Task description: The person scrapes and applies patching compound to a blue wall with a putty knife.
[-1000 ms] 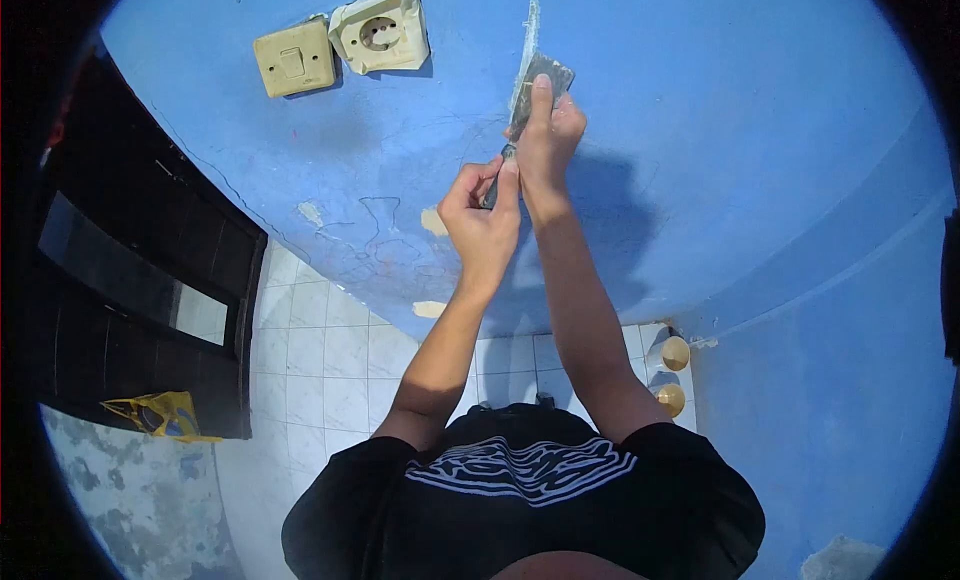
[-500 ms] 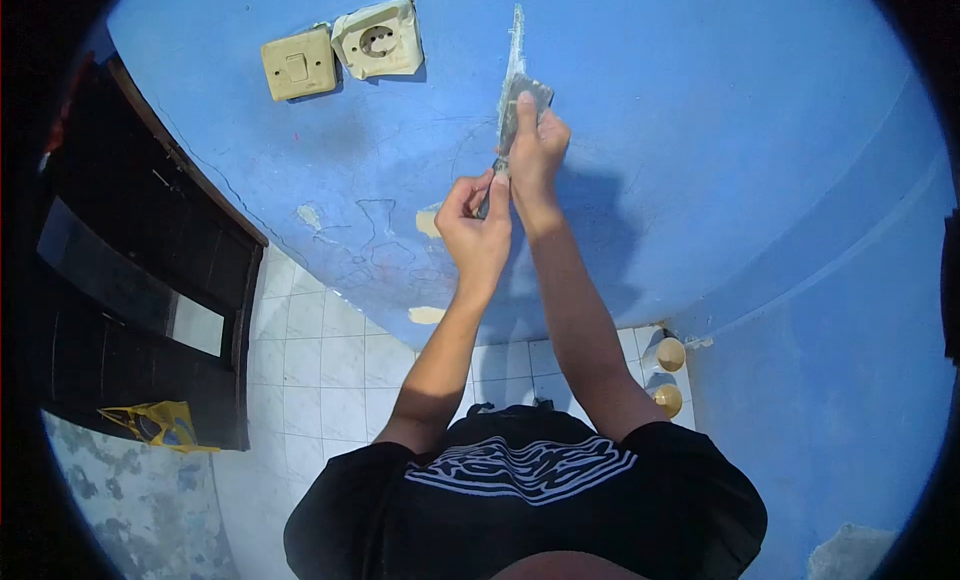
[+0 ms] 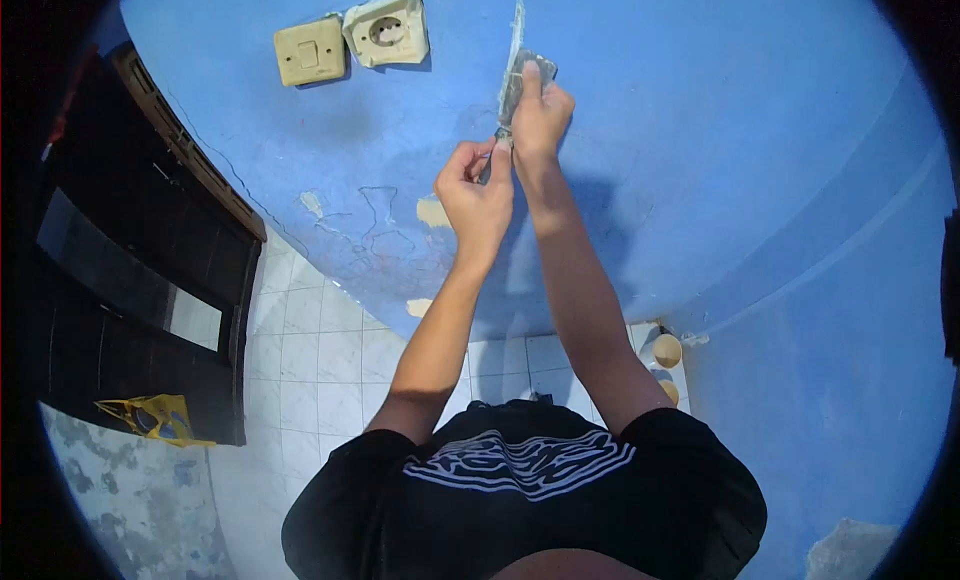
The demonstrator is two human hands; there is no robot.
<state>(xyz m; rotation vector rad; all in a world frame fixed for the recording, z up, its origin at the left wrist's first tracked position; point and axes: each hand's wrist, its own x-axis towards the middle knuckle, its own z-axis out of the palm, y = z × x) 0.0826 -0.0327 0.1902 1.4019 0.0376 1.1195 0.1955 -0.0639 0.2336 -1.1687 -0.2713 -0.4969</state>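
Note:
A grey, putty-smeared putty knife [image 3: 546,69] lies against the blue wall [image 3: 680,140], blade upward. My right hand [image 3: 542,122] grips the blade from the right, thumb pressed along its face. Lower down, my left hand [image 3: 478,205] is closed around the handle end, its thumb beside the neck; most of the handle is hidden by the fingers. From the blade's left edge a pale, rough strip of filler [image 3: 518,28] runs up the wall.
A yellowed light switch [image 3: 310,52] and a loose-looking socket [image 3: 386,32] are up left. Dark wooden doors [image 3: 130,230] stand at the left, with a yellow bag [image 3: 160,420] beside them. Cream containers [image 3: 667,351] sit on the tiled floor by the right corner.
Both hands and the putty knife have slid a little up the wall along the filler strip. The head view has shifted slightly. Both grips look the same.

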